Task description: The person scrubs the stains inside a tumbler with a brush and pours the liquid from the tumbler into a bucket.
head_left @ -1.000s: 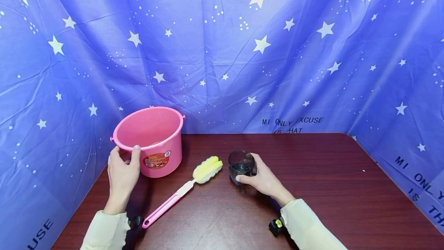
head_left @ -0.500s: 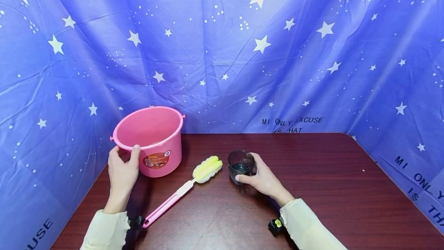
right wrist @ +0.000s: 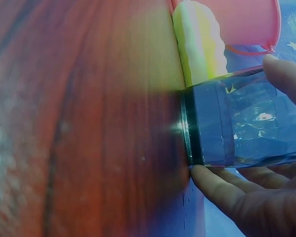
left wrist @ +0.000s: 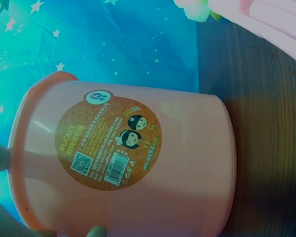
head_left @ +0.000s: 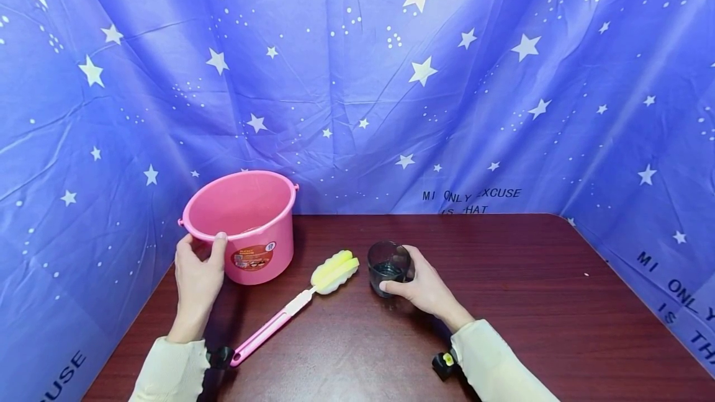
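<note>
My left hand grips the near-left rim of a pink plastic bucket, its thumb up at the rim. In the left wrist view the bucket's side fills the middle, with a round printed label. My right hand holds a dark, see-through drinking glass, thumb on the near side and fingers round the far side. The glass is upright, its base at the tabletop in the right wrist view. Between the hands lies a cleaning brush with a pink handle and a yellow-and-white sponge head.
The dark red-brown wooden table carries everything. A blue cloth printed with stars hangs behind it and along both sides. A tiny white speck lies at the table's right. The brush handle's end is close to the left wrist's black camera.
</note>
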The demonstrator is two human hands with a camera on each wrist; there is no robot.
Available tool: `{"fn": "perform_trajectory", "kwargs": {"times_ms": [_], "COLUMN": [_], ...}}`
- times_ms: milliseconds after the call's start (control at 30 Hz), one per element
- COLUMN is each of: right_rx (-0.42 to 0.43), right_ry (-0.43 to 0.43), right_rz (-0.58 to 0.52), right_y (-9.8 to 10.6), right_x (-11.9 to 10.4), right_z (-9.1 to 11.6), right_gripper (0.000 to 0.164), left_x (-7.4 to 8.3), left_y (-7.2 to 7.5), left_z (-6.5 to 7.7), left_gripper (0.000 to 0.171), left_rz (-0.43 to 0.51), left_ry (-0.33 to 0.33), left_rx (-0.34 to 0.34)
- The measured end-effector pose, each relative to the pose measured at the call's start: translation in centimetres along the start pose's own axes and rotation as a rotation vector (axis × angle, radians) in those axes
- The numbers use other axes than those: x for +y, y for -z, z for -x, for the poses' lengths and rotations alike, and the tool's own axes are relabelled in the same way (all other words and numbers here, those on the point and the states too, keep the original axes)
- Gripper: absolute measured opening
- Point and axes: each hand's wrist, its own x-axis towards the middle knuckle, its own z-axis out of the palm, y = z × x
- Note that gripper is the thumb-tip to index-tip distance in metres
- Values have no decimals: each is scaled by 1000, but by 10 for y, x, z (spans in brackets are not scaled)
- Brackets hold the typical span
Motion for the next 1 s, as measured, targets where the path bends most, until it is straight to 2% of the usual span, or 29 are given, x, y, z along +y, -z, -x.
{"fn": "perform_trajectory", "kwargs": {"times_ms": [367, 1000], "right_rx": [8, 36], "right_ry": [6, -5], "right_rz": [25, 5], "right_y": [0, 1], "right_x": [-2, -4], "right_z": [1, 0], "right_gripper": [81, 82], "left_x": [-1, -2], "left_y": [0, 0], "left_z": [0, -1], "left_gripper": [58, 58], "left_rz": [-1, 11], "left_ry": [10, 17], "left_rx": [-1, -13]}}
